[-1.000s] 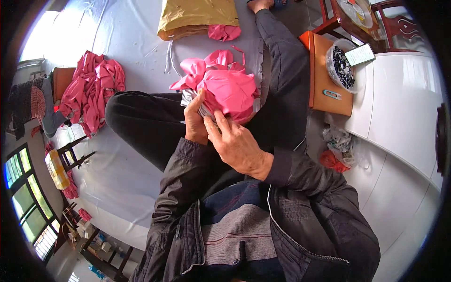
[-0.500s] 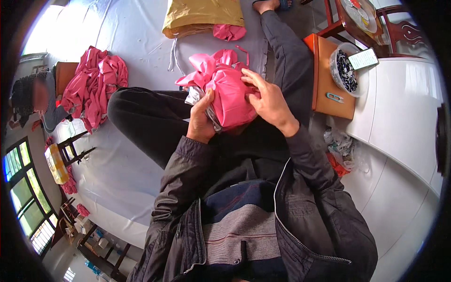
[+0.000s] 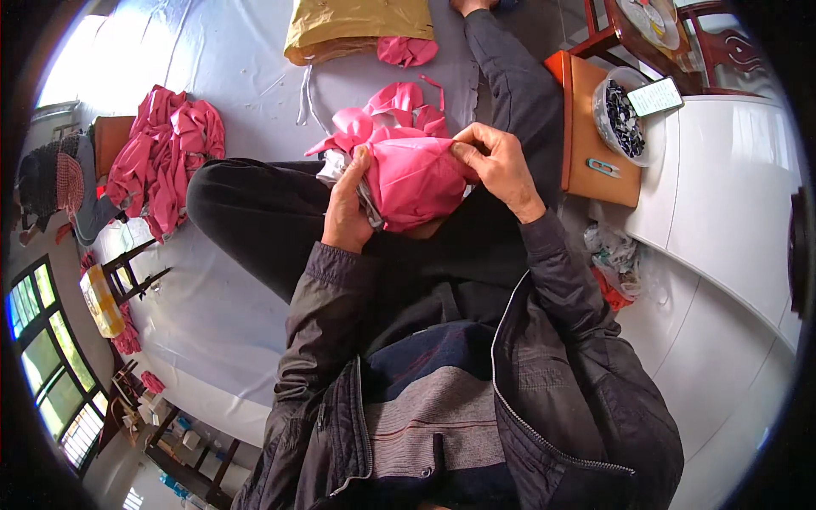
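Over my lap I hold a bundle of shiny pink fabric (image 3: pixel 415 180), with a greyish-white lining showing along its left side. Its left edge is gripped by my left hand (image 3: pixel 344 208), the thumb on top of the cloth. On the right side my right hand (image 3: pixel 503 170) pinches the fabric between thumb and fingers. Loose folds of the bundle and a thin pink strip (image 3: pixel 432 81) reach toward the far side. What lies inside or beneath the bundle is hidden.
Ahead lies a yellow-brown sack (image 3: pixel 357 25) with pink fabric (image 3: pixel 406 51) at its mouth. Far left, another person (image 3: pixel 85 183) is beside a pink fabric heap (image 3: pixel 166 157). At right, a brown box (image 3: pixel 578 161) carries thread snips (image 3: pixel 603 167) and a tub of dark pieces (image 3: pixel 625 123), with a phone (image 3: pixel 656 97).
My right hand has gone from spread fingers on the cloth to a pinch at its right edge. The bundle's near face now looks flatter and more stretched. My left hand has shifted slightly left.
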A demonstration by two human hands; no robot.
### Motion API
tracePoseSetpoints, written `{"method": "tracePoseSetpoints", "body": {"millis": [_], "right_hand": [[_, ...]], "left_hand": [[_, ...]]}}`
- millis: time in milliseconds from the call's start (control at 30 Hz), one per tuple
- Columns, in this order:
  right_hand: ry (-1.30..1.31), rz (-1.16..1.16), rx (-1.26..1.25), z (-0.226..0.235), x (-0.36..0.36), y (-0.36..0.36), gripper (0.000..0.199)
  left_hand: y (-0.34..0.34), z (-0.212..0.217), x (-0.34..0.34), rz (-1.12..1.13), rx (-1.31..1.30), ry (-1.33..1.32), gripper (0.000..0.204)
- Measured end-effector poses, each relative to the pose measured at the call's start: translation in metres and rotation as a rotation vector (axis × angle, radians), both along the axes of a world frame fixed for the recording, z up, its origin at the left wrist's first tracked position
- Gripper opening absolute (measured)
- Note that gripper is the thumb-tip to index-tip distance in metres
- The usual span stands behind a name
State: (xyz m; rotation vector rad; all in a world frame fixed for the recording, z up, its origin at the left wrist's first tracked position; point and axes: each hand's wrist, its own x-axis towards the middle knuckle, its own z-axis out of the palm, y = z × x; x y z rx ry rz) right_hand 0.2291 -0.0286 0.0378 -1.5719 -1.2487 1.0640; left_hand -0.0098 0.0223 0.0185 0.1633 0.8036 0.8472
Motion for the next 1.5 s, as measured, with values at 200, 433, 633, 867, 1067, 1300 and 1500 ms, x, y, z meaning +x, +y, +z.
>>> {"method": "tracePoseSetpoints", "body": {"millis": [200,433,633,867,1067,1300,1500], "right_hand": [[-0.026,-0.125,0.033,-0.003,-0.005,-0.002,0.016],[0.172,-0.341,-0.016,-0.014,0.0,-0.001,0.015],[0.293,-0.359,-0.041,-0.007,-0.017,-0.001,0.015],[-0.014,-0.324,-0.032,-0.001,-0.032,-0.003,0.015],[-0.032,-0.187,-0.04,-0.002,-0.038,-0.006,0.019],[0.015,-0.108,-0.013,-0.02,-0.042,-0.009,0.033],[0.173,0.118,-0.132,-0.035,-0.036,-0.004,0.038]], "left_hand": [[-0.007,0.001,0.003,-0.212,0.025,0.244,0.047],[-0.015,0.007,-0.002,-0.394,0.464,0.185,0.07],[-0.025,-0.004,0.01,-0.392,0.755,0.704,0.061],[-0.015,-0.008,0.009,-0.111,0.261,0.274,0.043],[-0.016,-0.011,0.01,0.021,0.073,-0.008,0.037],[-0.018,-0.005,0.011,0.019,0.131,0.068,0.043],[-0.017,0.015,0.012,-0.14,0.155,0.026,0.059]]}}
